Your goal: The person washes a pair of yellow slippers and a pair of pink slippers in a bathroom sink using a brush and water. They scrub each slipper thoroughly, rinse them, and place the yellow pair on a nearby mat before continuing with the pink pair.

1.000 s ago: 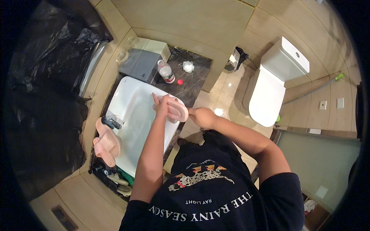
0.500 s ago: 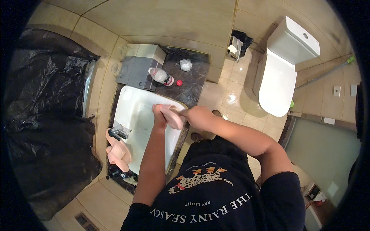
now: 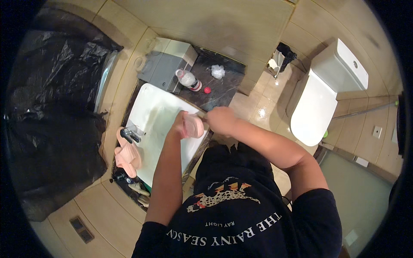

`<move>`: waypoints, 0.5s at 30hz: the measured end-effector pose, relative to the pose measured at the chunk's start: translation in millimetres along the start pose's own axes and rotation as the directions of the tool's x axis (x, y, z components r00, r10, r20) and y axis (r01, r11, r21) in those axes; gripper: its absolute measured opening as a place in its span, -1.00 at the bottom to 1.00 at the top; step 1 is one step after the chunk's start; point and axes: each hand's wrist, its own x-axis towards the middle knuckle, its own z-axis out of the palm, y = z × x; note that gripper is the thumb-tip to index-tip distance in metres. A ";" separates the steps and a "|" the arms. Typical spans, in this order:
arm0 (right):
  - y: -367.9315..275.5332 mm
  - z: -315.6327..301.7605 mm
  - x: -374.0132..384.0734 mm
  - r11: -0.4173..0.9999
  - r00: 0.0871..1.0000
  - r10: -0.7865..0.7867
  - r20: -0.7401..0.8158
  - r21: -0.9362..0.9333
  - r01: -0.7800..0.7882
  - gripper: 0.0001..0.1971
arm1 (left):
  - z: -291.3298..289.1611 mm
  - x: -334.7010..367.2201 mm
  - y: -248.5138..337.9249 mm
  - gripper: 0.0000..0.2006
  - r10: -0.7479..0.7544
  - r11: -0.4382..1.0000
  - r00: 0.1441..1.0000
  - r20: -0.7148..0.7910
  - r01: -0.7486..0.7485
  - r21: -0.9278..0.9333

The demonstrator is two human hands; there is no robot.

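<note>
My left hand (image 3: 178, 125) is closed around a pink slipper (image 3: 194, 127) and holds it over the right side of a white sink (image 3: 142, 105). The slipper's ribbed sole faces up. My right hand (image 3: 221, 121) is a fist at the slipper's far right edge. It grips a slim handle that looks like a brush's, mostly hidden by the fingers. Cloudy, pale water stands in the sink. More pink slipper footwear (image 3: 130, 155) rests on the sink's left ledge, beside the faucet (image 3: 130, 135).
On the dark counter (image 3: 215, 98) behind the sink are a grey box (image 3: 165, 71), a clear bottle (image 3: 188, 80), a red cap (image 3: 207, 90) and a white mesh puff (image 3: 217, 72). A toilet (image 3: 316, 105) and a black-lined bin (image 3: 284, 58) stand to the right.
The slipper has turned so that its ribbed sole shows more fully. My right hand has shifted slightly up in the view, and the whole view has tilted a little.
</note>
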 end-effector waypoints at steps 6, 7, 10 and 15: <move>20.0 8.6 37.2 0.997 0.999 0.031 -0.009 0.064 -0.030 -0.71 | 32.4 -48.8 17.3 -0.27 0.009 0.948 0.996 -0.094 0.022 0.318; 28.4 12.6 39.3 0.985 1.000 0.027 0.000 0.173 -0.027 -0.69 | 28.7 -50.3 9.6 -0.24 0.113 0.961 0.988 -0.106 -0.081 0.265; 33.9 15.7 35.5 0.817 0.986 0.117 0.116 0.554 -0.162 -0.71 | -28.7 -37.4 4.2 -0.31 0.245 0.907 0.969 -0.042 -0.214 0.363; -3.5 26.1 32.7 0.253 0.835 0.280 0.474 0.802 -0.541 -0.80 | -23.3 -45.8 -12.5 -0.49 0.571 0.705 0.785 -0.242 -0.619 -0.346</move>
